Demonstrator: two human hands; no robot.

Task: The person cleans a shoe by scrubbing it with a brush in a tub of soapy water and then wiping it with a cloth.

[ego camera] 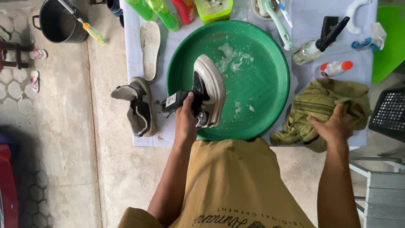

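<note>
Shirt (236, 185): mustard fabric, nearest the camera, filling the bottom centre; both forearms reach out from it.
Bucket (59, 21): black, on the concrete floor far left, off the table, a long-handled tool leaning in it.
Second shoe (137, 107): lies on its side at the table's left edge, tongue pulled open, probably to air or wait its turn.
Insole (150, 48): taken out, flat on the white cloth (303, 21) just beyond that shoe.
Left hand (185, 120): fingers clamped around the heel of the shoe (206, 90), thumb side up.
Shoe: held on edge over the near-left part of the basin (270, 76), white sole turned right, so drips fall inside the rim.
Basin: green, round, centre of table; suds and a thin film of water on the bottom.
Bottles (162, 10): green and red, in a row along the far edge, within reach.
Brush (276, 21): pale green, handle resting over the basin's far rim.
Sprayer (316, 46): clear bottle, black trigger, lying right of the basin.
Rag (312, 105): olive, crumpled, right of the basin.
Right hand (335, 124): palm down, fingers closed into the rag's near folds; how firm the grip is cannot be judged from this angle.
</note>
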